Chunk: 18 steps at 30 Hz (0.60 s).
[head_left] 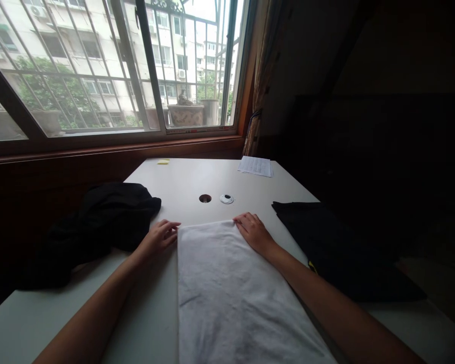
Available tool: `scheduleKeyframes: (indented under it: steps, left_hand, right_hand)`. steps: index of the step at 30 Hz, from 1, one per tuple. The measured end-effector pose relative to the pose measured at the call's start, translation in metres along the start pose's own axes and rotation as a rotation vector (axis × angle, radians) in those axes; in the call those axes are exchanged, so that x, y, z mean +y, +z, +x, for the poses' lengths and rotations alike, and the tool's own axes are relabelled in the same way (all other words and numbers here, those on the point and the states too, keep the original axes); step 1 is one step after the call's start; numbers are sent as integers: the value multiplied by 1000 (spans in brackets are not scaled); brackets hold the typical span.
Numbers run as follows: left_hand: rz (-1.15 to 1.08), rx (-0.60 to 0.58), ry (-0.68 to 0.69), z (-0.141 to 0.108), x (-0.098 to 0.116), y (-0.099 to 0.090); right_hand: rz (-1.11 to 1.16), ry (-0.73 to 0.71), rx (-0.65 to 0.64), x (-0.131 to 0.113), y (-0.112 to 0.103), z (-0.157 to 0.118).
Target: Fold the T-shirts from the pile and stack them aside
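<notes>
A folded white cloth (220, 288) lies lengthwise in front of me, lightly creased, with its near end running out of the bottom of the view. My left hand (161, 235) is at its far left corner, fingers curled and fingertips closed at the edge; the thumb is hidden. At the far right corner, my right hand (253, 231) has its fingers bent together over the fabric, the thumb out of sight. Between the two hands the cloth's far edge runs nearly straight. The cloth rests on a white table (189, 174).
A bunched black garment (109, 217) lies on the left, and a flatter dark garment (337, 247) on the right. Beyond the cloth are a round table hole (205, 198) and a round cover (226, 198). Papers (255, 166) and a yellow note (163, 162) lie near the far edge, below a barred window.
</notes>
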<state>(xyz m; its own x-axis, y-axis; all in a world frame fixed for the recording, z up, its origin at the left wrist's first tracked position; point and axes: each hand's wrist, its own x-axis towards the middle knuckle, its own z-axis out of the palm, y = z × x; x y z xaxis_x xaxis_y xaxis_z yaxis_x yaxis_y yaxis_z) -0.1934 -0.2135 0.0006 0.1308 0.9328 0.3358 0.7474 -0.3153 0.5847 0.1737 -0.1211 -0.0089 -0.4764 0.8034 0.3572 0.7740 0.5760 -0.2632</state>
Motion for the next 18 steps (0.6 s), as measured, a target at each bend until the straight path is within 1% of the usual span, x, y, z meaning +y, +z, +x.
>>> scheduleKeyframes:
  steps: [4,11,18]
  left_hand:
    - [-5,-3,-3,3,1,2]
    - [46,17,-18,10,9,6]
    - [87,21,15,8,11,2]
  right_hand:
    - [9,17,-23,-2,-2,0]
    - [49,21,-19,-2,-4,0]
    - [34,31,-16,-3,-8,-1]
